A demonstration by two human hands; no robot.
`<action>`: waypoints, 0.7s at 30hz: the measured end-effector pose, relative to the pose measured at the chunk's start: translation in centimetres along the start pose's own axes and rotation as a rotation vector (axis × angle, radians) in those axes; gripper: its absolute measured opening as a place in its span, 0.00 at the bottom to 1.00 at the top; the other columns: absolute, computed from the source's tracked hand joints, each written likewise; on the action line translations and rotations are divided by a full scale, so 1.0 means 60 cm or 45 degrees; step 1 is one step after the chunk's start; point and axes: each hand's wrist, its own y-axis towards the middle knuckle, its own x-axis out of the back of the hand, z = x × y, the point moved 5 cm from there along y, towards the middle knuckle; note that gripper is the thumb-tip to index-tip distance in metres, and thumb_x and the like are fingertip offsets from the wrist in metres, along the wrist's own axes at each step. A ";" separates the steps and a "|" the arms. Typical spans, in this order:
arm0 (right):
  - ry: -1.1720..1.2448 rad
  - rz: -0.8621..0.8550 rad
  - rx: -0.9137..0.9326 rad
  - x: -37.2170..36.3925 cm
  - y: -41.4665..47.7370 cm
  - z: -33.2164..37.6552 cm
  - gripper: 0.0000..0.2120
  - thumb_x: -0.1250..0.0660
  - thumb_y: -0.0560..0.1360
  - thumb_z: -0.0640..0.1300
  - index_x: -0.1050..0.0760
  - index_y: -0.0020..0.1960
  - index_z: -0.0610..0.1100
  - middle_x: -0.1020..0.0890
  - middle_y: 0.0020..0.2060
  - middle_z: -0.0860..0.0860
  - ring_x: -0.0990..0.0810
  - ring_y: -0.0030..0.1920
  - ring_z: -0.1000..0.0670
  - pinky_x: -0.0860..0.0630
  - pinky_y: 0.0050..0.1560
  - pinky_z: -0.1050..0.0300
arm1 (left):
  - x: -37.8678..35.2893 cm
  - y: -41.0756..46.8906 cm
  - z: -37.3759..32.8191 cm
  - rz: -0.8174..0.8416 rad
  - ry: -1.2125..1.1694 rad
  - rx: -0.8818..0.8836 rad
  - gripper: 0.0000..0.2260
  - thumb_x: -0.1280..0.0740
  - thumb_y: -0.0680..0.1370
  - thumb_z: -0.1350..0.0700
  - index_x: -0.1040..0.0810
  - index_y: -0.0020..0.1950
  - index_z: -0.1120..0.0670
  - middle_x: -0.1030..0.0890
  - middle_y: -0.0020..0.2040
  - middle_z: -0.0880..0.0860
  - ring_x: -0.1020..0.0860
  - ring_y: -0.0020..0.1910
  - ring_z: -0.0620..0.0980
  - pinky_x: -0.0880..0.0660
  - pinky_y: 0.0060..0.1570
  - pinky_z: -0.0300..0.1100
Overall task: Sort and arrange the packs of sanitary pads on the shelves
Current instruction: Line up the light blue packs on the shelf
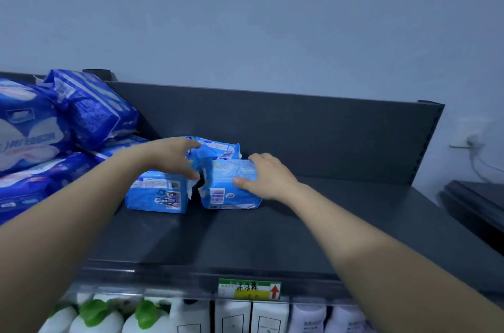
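Three light-blue packs mid-shelf [300, 223]: left hand [174, 158] lies spread flat on the left pack [156, 192], right hand [268, 177] cups the right pack [231, 188], thumb on top; best to slide both together squarely against the back pack [218, 148].

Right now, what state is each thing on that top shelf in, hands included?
left hand, open, resting on the left pack
right hand, gripping the right pack
left pack, flat, front row
right pack, flat, beside it, gap between
rear pack, lying behind both
dark-blue packs, piled untidily at left
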 end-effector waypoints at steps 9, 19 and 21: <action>-0.150 0.005 -0.187 0.086 -0.145 -0.143 0.34 0.34 0.75 0.60 0.39 0.75 0.46 0.32 0.70 0.47 0.35 0.71 0.45 0.31 0.66 0.47 | -0.021 -0.004 -0.201 -0.162 0.081 -0.282 0.31 0.31 0.76 0.51 0.38 0.76 0.53 0.33 0.74 0.51 0.32 0.71 0.51 0.36 0.66 0.41; -0.311 -0.022 -0.482 0.190 -0.423 -0.313 0.33 0.33 0.75 0.59 0.37 0.73 0.44 0.30 0.68 0.44 0.31 0.67 0.42 0.29 0.63 0.46 | -0.114 -0.090 -0.500 -0.095 0.166 -0.686 0.32 0.32 0.77 0.49 0.41 0.78 0.52 0.36 0.76 0.50 0.36 0.74 0.51 0.36 0.71 0.46; -0.327 -0.025 -0.563 0.210 -0.489 -0.343 0.32 0.33 0.75 0.59 0.36 0.72 0.45 0.30 0.67 0.44 0.31 0.67 0.42 0.29 0.63 0.45 | -0.132 -0.121 -0.560 -0.093 0.170 -0.761 0.31 0.33 0.78 0.50 0.42 0.78 0.52 0.36 0.76 0.51 0.36 0.74 0.52 0.36 0.71 0.47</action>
